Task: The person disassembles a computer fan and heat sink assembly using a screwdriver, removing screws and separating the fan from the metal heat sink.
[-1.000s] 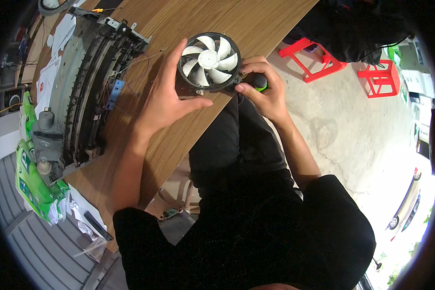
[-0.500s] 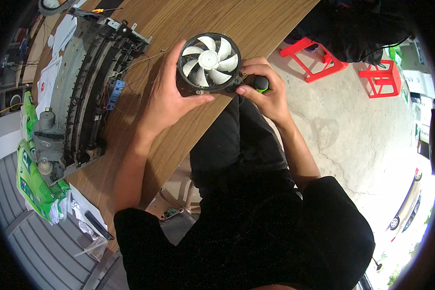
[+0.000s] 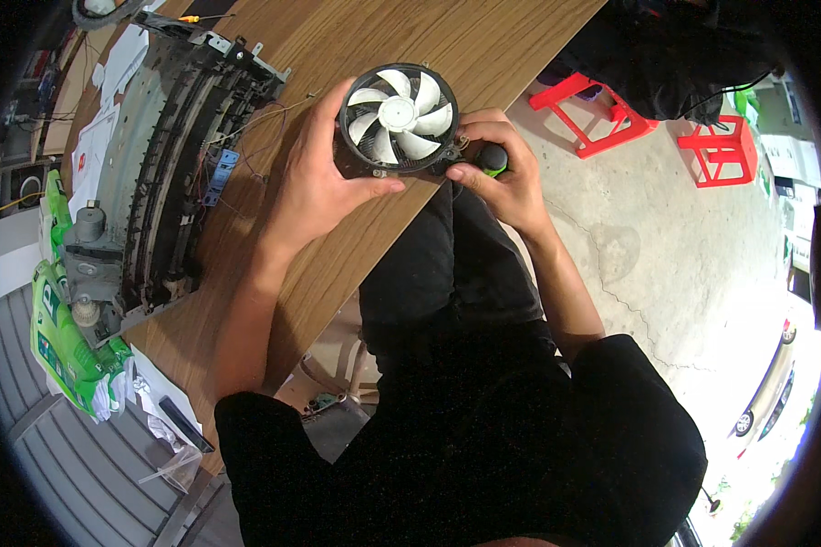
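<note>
A round cooling fan (image 3: 398, 115) with white blades and a black ring frame is held up above the edge of the wooden table (image 3: 356, 239). My left hand (image 3: 316, 187) is closed round the fan's left side, fingers behind it and thumb along its lower rim. At the fan's right edge, my right hand (image 3: 513, 173) pinches the frame near a short wire with thumb and forefinger. A screwdriver (image 3: 492, 159) with a black and green handle rests in that same hand, its shaft hidden. The blades look sharp and still.
Left on the table lies a long, dirty printer-like chassis (image 3: 169, 173) with a blue connector (image 3: 220, 178) and loose wires. A small orange-handled screwdriver (image 3: 190, 18) is behind it. Green packs (image 3: 62, 337) and papers (image 3: 91, 150) line the left edge. Red stools (image 3: 602, 118) stand on the right floor.
The fan has shifted very slightly to the right between my hands. Both hands keep their hold.
</note>
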Motion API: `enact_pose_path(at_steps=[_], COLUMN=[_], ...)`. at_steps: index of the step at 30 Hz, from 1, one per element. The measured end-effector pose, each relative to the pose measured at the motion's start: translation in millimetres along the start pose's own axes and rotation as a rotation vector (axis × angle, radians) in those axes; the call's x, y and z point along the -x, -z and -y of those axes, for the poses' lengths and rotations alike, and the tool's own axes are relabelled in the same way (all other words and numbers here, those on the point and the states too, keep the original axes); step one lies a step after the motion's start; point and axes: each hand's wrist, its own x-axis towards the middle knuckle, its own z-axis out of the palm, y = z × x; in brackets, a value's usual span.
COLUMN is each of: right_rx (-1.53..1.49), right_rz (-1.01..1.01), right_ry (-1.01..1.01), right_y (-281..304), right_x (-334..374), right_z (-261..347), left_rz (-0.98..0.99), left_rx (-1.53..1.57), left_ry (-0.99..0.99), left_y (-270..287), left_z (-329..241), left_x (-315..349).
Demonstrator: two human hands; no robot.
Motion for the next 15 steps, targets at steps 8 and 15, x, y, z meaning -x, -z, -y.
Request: enact_pose_path(at_steps=[8, 15], right_rx=[-0.008, -0.029], right_rz=[-0.016, -0.030], right_ry=[-0.035, -0.095], right_y=[-1.0, -2.0], right_x=[-0.2, 1.8], right_z=[1.3, 2.2], left_rz=[-0.008, -0.007], left_rx=[-0.026, -0.005], left_ry=[0.032, 0.044], left_y=[-0.2, -0.2], left_z=[-10.3, -5.5], left_x=[-0.4, 1.0])
